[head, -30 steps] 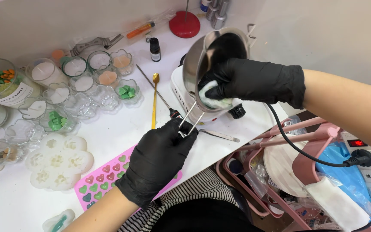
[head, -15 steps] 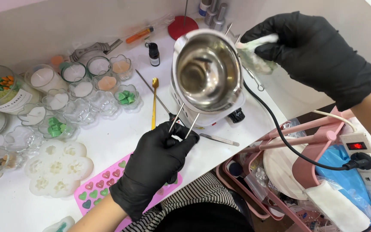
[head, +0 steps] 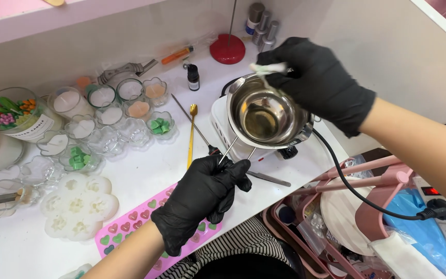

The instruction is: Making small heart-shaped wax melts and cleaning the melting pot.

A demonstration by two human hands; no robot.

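A person's left hand [head: 202,199] grips the wire handle of a steel melting pot [head: 266,112] resting on a white hotplate [head: 223,124], its bowl looking wiped clean, while the right hand [head: 316,80] pinches a crumpled wipe [head: 268,68] just above the pot's far rim.

Glossy polished metal pot [head: 267,113], matt black rubbery gloves on both hands, smooth pink silicone mould [head: 145,217].
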